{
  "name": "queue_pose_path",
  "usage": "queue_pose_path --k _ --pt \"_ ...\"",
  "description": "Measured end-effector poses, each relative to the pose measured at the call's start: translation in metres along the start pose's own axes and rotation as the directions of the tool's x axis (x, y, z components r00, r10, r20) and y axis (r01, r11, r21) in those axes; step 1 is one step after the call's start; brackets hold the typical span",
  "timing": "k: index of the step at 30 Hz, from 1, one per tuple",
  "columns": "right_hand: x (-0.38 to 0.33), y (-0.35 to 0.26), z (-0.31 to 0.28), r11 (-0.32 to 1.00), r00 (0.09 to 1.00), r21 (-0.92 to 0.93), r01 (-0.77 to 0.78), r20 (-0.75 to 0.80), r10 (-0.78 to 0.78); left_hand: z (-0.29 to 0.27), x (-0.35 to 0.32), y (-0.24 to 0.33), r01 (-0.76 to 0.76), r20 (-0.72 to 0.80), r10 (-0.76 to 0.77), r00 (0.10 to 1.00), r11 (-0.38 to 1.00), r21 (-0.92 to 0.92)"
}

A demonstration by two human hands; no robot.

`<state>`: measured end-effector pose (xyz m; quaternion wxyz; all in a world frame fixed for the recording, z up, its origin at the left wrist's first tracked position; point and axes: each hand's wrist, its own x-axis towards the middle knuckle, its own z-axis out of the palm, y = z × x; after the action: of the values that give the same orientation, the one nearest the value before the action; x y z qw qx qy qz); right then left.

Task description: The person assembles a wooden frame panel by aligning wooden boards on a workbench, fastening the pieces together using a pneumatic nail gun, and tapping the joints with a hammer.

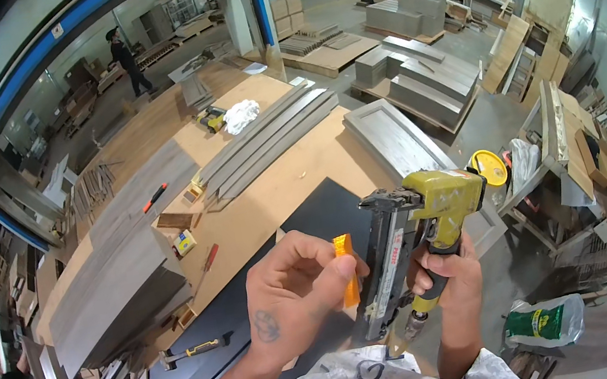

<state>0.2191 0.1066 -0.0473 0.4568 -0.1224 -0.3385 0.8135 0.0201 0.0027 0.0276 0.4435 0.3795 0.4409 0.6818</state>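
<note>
My left hand (296, 290) pinches a shiny orange strip of brads (345, 262) between thumb and fingers, holding it upright. Close to its right, my right hand (452, 273) is wrapped round the handle of a yellow-green nail gun (443, 195). The gun's long dark magazine (391, 263) slants down toward my body, its lower end near my shirt. A small gap separates the strip from the magazine. Below both hands lies a dark flat panel (315, 211), partly hidden by my left forearm.
A hammer (194, 350) lies on the dark panel at left. Beyond are a screwdriver (209, 257), a small yellow box (184, 242), grey boards (265, 148), a white cloth (241, 116) and another yellow tool (211, 119). A framed panel (399, 139) is at right. A person (127, 63) walks far off.
</note>
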Motion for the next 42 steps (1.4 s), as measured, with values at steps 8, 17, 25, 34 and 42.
queue_pose_path --k 8,17,25,34,42 --pt "0.000 0.012 0.005 0.982 0.995 0.169 -0.081 0.068 0.070 -0.007 -0.006 0.003 0.022 0.171 0.015 0.985 0.976 -0.215" --pt "-0.005 0.017 0.005 0.957 0.987 0.260 -0.131 0.124 0.101 -0.007 -0.004 -0.001 0.039 0.172 0.009 0.985 0.961 -0.272" --pt "-0.007 0.016 0.005 0.953 0.986 0.266 -0.143 0.122 0.113 0.011 -0.014 0.008 -0.061 -0.029 0.065 0.997 0.989 0.131" --pt "-0.007 0.019 0.003 0.960 0.992 0.249 -0.129 0.044 0.122 0.022 -0.015 0.019 -0.116 -0.083 0.149 0.985 0.942 0.316" --pt "-0.005 0.024 0.006 0.969 0.990 0.205 -0.139 0.032 0.135 0.008 -0.009 0.010 -0.197 0.026 0.208 0.978 0.868 0.456"
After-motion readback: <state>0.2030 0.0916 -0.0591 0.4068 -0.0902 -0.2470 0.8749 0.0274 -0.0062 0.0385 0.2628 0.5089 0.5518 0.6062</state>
